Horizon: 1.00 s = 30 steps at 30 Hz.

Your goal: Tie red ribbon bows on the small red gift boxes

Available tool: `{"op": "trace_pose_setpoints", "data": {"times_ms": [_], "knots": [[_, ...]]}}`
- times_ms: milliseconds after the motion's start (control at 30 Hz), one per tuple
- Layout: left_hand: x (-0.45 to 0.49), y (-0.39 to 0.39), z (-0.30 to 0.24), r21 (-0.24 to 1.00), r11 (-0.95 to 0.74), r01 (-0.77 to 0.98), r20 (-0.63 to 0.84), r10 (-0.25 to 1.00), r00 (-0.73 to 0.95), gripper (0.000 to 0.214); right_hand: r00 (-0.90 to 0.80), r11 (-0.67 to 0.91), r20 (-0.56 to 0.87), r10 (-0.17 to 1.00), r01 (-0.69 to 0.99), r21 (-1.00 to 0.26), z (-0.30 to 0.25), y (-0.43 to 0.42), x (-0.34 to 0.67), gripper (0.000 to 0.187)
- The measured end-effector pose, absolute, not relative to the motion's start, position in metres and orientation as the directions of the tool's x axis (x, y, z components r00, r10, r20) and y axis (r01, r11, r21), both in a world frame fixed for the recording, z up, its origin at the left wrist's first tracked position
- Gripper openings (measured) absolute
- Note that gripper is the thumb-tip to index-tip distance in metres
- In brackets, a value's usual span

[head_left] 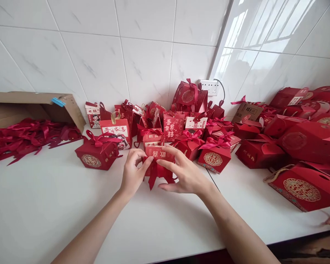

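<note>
In the middle of the white table stands a small red gift box [161, 151] with gold characters on its top. A dark red ribbon [157, 173] hangs down its near side, its tails loose. My left hand [134, 169] is closed, thumb and forefinger pinching the ribbon near the box's upper edge. My right hand [183, 171] lies along the box's right side with its fingers apart, the fingertips reaching the ribbon and the top edge. I see no thing gripped in it. The hands hide parts of the box's sides.
A cardboard box [68, 110] spills red ribbons [24, 136] at the left. Finished-looking boxes with bows, such as a red box [96, 156], stand behind my hands. More red boxes [302, 143] pile up at the right. A power strip [208, 87] rests against the tiled wall.
</note>
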<state>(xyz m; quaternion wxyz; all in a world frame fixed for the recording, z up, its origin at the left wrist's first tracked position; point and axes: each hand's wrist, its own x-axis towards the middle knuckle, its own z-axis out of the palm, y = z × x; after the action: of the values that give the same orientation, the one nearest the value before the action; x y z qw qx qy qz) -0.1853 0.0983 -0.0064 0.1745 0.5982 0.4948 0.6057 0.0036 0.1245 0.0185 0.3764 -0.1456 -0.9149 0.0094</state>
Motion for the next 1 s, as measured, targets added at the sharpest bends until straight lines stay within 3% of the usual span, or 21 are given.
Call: {"op": "trace_pose_setpoints", "data": {"times_ms": [100, 133, 233, 333, 433, 567, 733, 1000], "knots": [[-0.185, 0.098, -0.004, 0.816, -0.440, 0.375, 0.541, 0.810, -0.227, 0.024, -0.622, 0.937, 0.703, 0.346, 0.270, -0.222, 0.012, 0.126, -0.001, 0.013], [-0.185, 0.098, -0.003, 0.820, -0.432, 0.376, 0.534, 0.813, -0.230, 0.025, -0.574, 0.922, 0.722, 0.386, 0.268, -0.280, 0.010, 0.128, -0.002, 0.011], [-0.184, 0.098, -0.001, 0.827, -0.411, 0.383, 0.517, 0.823, -0.234, 0.026, -0.370, 0.839, 0.754, 0.543, 0.254, -0.480, 0.006, 0.132, -0.003, 0.014], [-0.183, 0.098, 0.000, 0.836, -0.393, 0.382, 0.499, 0.835, -0.232, 0.025, -0.210, 0.725, 0.696, 0.686, 0.275, -0.632, 0.006, 0.134, -0.005, 0.029], [-0.183, 0.098, 0.001, 0.851, -0.357, 0.385, 0.466, 0.851, -0.240, 0.022, -0.109, 0.602, 0.600, 0.792, 0.299, -0.740, 0.007, 0.135, -0.006, 0.036], [-0.184, 0.099, 0.002, 0.863, -0.298, 0.408, 0.418, 0.874, -0.247, 0.024, -0.066, 0.401, 0.396, 0.916, 0.194, -0.895, 0.006, 0.139, -0.006, 0.040], [-0.183, 0.098, 0.003, 0.861, -0.282, 0.423, 0.401, 0.888, -0.226, 0.026, -0.122, 0.315, 0.300, 0.946, 0.131, -0.940, 0.001, 0.148, -0.004, 0.038], [-0.185, 0.097, 0.003, 0.862, -0.276, 0.426, 0.392, 0.895, -0.213, 0.030, -0.178, 0.448, 0.416, 0.892, 0.208, -0.870, -0.001, 0.148, -0.002, 0.041]]}}
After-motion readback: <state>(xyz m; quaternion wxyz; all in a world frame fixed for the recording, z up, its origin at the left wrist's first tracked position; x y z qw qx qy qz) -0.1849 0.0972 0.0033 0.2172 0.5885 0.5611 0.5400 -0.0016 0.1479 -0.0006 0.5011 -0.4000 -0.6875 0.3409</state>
